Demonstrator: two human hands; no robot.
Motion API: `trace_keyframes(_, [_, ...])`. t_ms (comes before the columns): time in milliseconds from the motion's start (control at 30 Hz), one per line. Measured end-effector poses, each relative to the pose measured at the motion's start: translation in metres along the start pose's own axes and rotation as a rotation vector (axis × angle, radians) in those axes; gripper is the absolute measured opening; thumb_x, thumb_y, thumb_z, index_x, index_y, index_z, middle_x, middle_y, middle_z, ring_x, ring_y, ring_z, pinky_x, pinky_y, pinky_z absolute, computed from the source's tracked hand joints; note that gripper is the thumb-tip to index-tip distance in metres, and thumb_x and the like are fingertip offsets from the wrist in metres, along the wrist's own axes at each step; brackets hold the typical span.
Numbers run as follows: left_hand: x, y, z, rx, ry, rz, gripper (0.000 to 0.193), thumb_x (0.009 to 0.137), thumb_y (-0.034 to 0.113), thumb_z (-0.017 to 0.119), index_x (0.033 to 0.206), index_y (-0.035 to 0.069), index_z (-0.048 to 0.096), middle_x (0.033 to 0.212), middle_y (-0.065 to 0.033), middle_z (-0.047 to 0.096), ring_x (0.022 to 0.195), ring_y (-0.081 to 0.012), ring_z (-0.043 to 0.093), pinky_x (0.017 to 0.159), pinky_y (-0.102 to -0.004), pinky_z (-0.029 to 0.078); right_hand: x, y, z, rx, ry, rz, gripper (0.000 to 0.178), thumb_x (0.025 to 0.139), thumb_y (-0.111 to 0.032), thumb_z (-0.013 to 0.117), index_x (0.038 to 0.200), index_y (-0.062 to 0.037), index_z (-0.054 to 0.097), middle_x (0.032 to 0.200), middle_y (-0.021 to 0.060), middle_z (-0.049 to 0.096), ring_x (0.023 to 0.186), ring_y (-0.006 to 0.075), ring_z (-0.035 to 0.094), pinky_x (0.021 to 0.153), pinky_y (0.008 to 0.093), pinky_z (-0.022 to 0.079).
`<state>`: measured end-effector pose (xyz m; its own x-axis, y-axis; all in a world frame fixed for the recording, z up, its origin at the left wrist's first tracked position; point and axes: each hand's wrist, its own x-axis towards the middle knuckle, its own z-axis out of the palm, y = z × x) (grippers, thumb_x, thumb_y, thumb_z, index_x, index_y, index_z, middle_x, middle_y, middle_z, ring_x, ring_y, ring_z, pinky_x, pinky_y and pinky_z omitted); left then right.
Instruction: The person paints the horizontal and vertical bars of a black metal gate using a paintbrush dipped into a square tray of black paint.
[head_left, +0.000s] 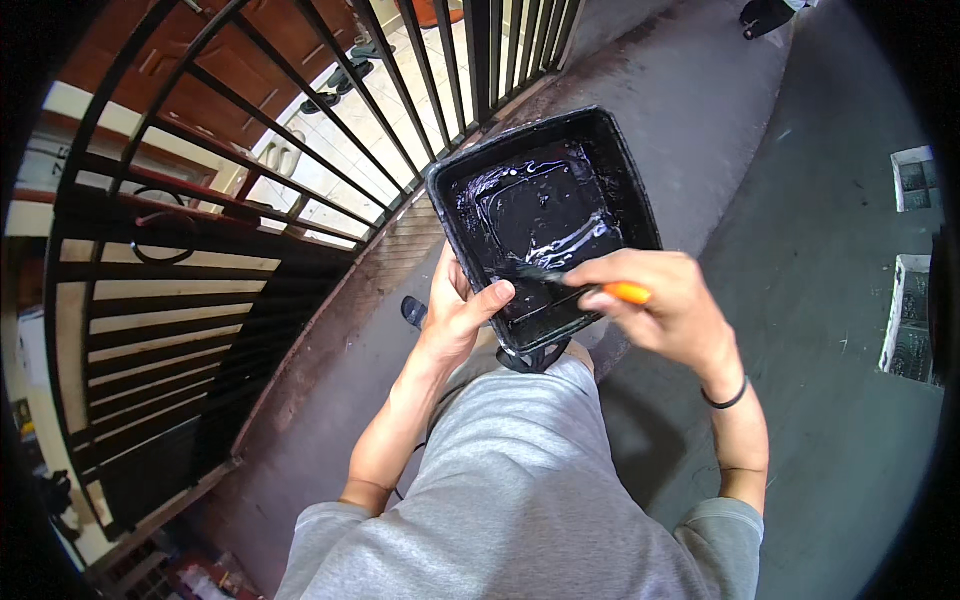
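A black rectangular paint tray is held up in front of me, tilted, with glossy dark wet paint spread over its bottom. My left hand grips its near left edge, the thumb over the rim and the other fingers hidden beneath. In my right hand is a paintbrush with an orange handle end. Its dark bristles reach down into the tray, touching or nearly touching the paint; they blend with the black there. A dark band circles my right wrist.
To the left stands a black barred metal gate; behind it are a tiled floor, several shoes and brown doors. A grey wall with openings runs along the right. Another person's foot shows at the top right.
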<state>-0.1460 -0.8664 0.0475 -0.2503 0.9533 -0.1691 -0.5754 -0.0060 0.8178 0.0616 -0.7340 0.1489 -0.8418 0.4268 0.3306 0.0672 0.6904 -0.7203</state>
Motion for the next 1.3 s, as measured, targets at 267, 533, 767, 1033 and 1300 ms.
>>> trace_keyframes(267, [-0.001,-0.002,0.009,-0.024,-0.006,-0.004,0.092,0.08,0.026,0.092,0.15,0.0,0.039,0.14,-0.0118,0.059,0.13,-0.0208,0.058,0.114,-0.0379,0.044,0.021,0.009,-0.011,-0.088,0.115,-0.057,0.019,0.091,-0.011,0.079,0.109,-0.0044,0.075,0.1,0.0117,0.077,0.085,0.0289,0.075,0.072,0.0335,0.059])
trace_keyframes(533, [-0.003,-0.009,0.003,-0.062,0.023,0.018,0.085,0.083,0.023,0.09,0.149,0.0,0.042,0.14,-0.0113,0.06,0.129,-0.0209,0.059,0.115,-0.0376,0.043,0.01,0.027,-0.027,-0.396,0.233,-0.015,0.02,0.092,-0.013,0.078,0.108,-0.0035,0.072,0.093,0.0141,0.075,0.078,0.033,0.073,0.068,0.0369,0.057])
trace_keyframes(767, [-0.001,-0.016,-0.005,-0.073,0.065,0.029,0.087,0.084,0.022,0.09,0.151,0.001,0.039,0.142,-0.0116,0.059,0.129,-0.0205,0.059,0.114,-0.0377,0.045,-0.023,0.001,0.006,-0.091,0.098,0.098,0.02,0.088,-0.008,0.08,0.107,-0.0035,0.074,0.095,0.0123,0.076,0.082,0.0301,0.075,0.072,0.0368,0.06])
trace_keyframes(1033, [0.0,-0.019,-0.009,-0.097,0.073,0.04,0.084,0.085,0.022,0.089,0.15,0.001,0.041,0.141,-0.0112,0.059,0.13,-0.0207,0.058,0.114,-0.0379,0.044,0.002,0.016,0.015,-0.211,0.173,-0.06,0.019,0.089,-0.011,0.08,0.106,-0.0039,0.075,0.099,0.0118,0.077,0.086,0.0282,0.077,0.074,0.037,0.062])
trace_keyframes(1300, [0.0,-0.009,-0.03,-0.105,0.132,0.089,0.085,0.084,0.021,0.089,0.15,0.001,0.04,0.141,-0.011,0.059,0.13,-0.0212,0.058,0.114,-0.0387,0.044,0.021,0.014,0.008,-0.174,0.166,0.176,0.016,0.092,-0.007,0.077,0.107,-0.0036,0.072,0.094,0.0114,0.076,0.077,0.0269,0.074,0.069,0.0343,0.058])
